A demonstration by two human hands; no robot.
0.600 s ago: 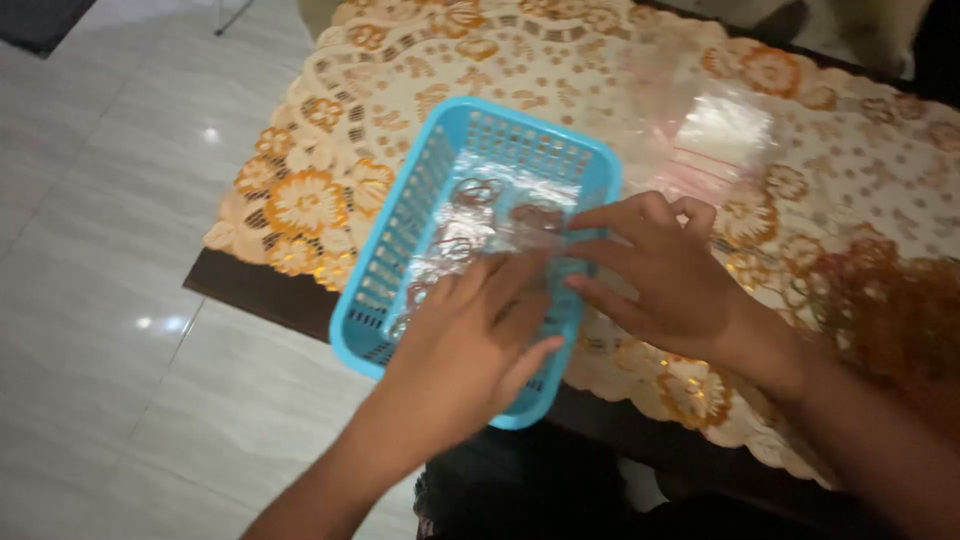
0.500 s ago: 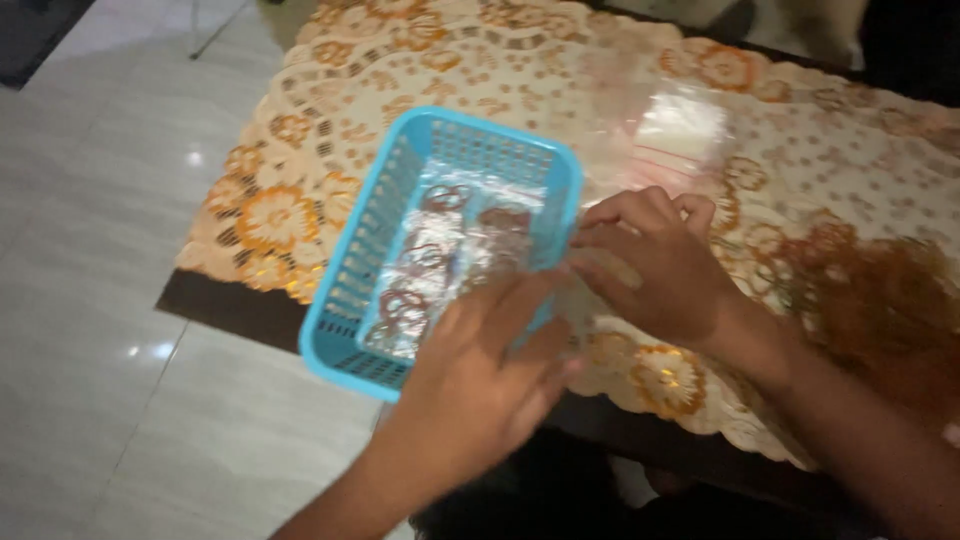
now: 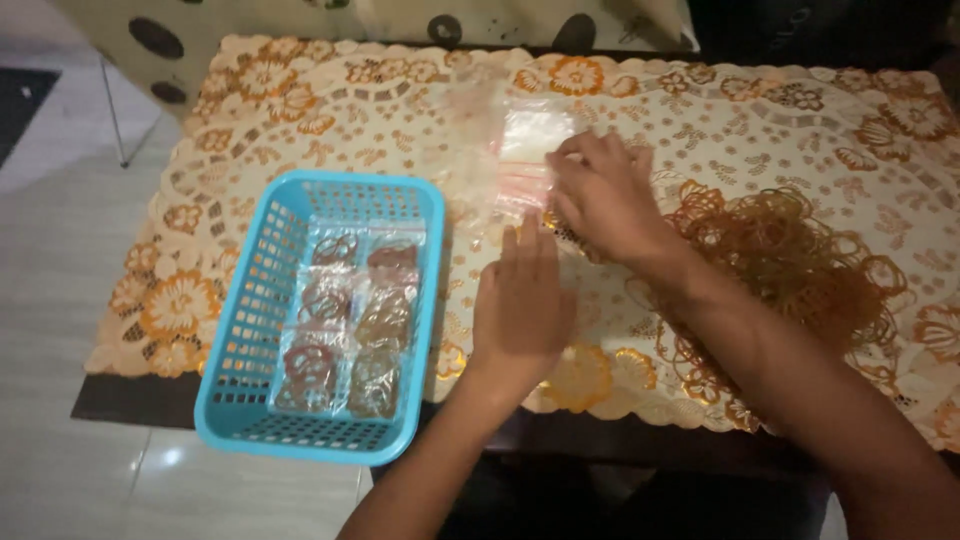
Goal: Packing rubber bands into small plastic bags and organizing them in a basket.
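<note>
My right hand (image 3: 603,196) rests on the tablecloth with its fingertips curled onto the edge of a stack of small clear plastic bags (image 3: 528,148), pinching one. Just below it, my left hand (image 3: 520,300) lies flat on the cloth, fingers pointing away from me and holding nothing. Right of my right wrist spreads a loose pile of brown rubber bands (image 3: 800,262). A light blue plastic basket (image 3: 243,330) stands at the left front of the table. In it lie several clear bags packed with rubber bands (image 3: 350,320), in two rows.
The low table wears a cream and orange lace-patterned cloth (image 3: 300,120) under clear plastic. Its dark front edge (image 3: 620,440) is close to my body. Pale tiled floor (image 3: 60,260) lies to the left, and a patterned cushion (image 3: 300,20) sits behind the table.
Both hands have left the blue basket and moved right over the cloth. The right hand now touches the stack of clear bags. The view has shifted to show more of the table.
</note>
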